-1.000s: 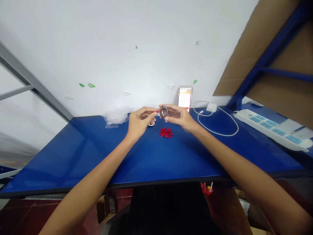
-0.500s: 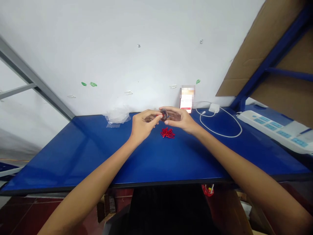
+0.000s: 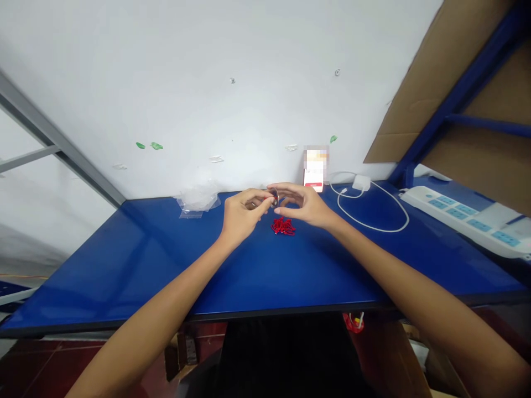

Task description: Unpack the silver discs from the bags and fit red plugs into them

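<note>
Over the middle of the blue table, my two hands meet around a small, dark, shiny round disc [image 3: 275, 194] that stands on edge. With thumb and fingertips, my left hand [image 3: 248, 207] pinches its left side, where a bit of red shows. The curved fingers and thumb of my right hand [image 3: 302, 204] reach around the disc's rim from the right. Fingers hide much of the disc, so its exact kind is unclear. Just below the hands lies a small heap of red cord loops [image 3: 284, 226].
Clear plastic bags [image 3: 199, 198] lie at the table's back left. A lit phone [image 3: 313, 174] leans on the white wall. To its right are a white charger with cable [image 3: 362, 183] and a long power strip [image 3: 464, 218]. The table's dark front edge [image 3: 290, 313] is nearest me.
The disc has turned and now shows more edge-on, shifted slightly left. My right fingers have moved a little left with it. My left hand keeps its pinch. The view has shifted slightly.
</note>
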Tool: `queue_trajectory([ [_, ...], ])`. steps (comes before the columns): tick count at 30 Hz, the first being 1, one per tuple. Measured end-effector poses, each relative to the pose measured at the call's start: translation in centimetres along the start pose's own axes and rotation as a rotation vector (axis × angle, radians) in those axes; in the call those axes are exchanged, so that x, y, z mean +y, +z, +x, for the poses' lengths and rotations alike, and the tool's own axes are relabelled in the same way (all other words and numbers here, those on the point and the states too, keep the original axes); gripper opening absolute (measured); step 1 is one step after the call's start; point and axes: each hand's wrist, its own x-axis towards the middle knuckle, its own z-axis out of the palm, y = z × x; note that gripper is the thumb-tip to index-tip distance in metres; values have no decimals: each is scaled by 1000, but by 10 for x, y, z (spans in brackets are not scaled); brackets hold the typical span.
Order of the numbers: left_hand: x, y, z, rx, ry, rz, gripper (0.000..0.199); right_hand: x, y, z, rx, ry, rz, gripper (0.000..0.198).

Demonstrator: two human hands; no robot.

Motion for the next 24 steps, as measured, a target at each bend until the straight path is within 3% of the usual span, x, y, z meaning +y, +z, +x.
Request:
queue_trajectory([
  [9, 2, -2, 3, -55, -75, -64, 22, -5, 3, 0, 67, -18, -178, 65],
  [18, 1, -2, 7, -76, -137, -185, 35, -3, 4, 1, 67, -124, -227, 61],
  [24, -2, 1, 6, -51, -158, -252, 39, -1, 5, 1, 119, -97, -276, 63],
])
